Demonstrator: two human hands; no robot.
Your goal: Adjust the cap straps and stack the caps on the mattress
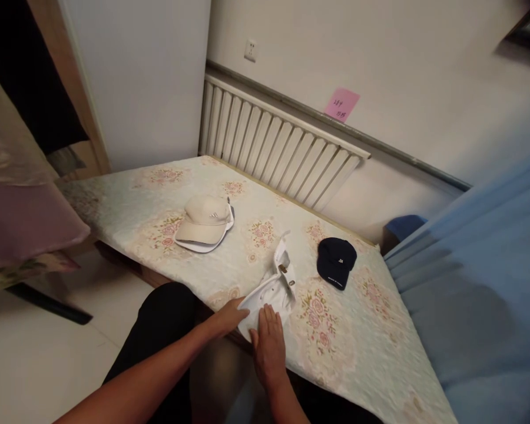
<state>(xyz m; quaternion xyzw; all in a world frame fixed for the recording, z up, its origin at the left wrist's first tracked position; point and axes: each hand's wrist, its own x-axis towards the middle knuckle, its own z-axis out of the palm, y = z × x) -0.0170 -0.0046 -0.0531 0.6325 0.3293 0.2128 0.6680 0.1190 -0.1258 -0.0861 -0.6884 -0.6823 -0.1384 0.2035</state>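
A white baseball cap (269, 291) lies at the near edge of the flowered bed cover, its brim toward me and its back strap with a metal buckle facing away. My left hand (230, 315) grips the left edge of the brim, thumb on top. My right hand (270, 341) rests flat on the cap with its fingers stretched out. Farther left, a beige cap (205, 215) sits stacked on a white one (227, 228). To the right lies a dark navy cap (337, 259) with a small white emblem, apart from both hands.
The flowered cover (265, 235) spreads over a low bed. Behind it are a radiator (274, 138) and a wall with a pink note (342, 104). A blue curtain (477, 277) hangs at the right. Clothes and cloths (22, 200) hang at the left.
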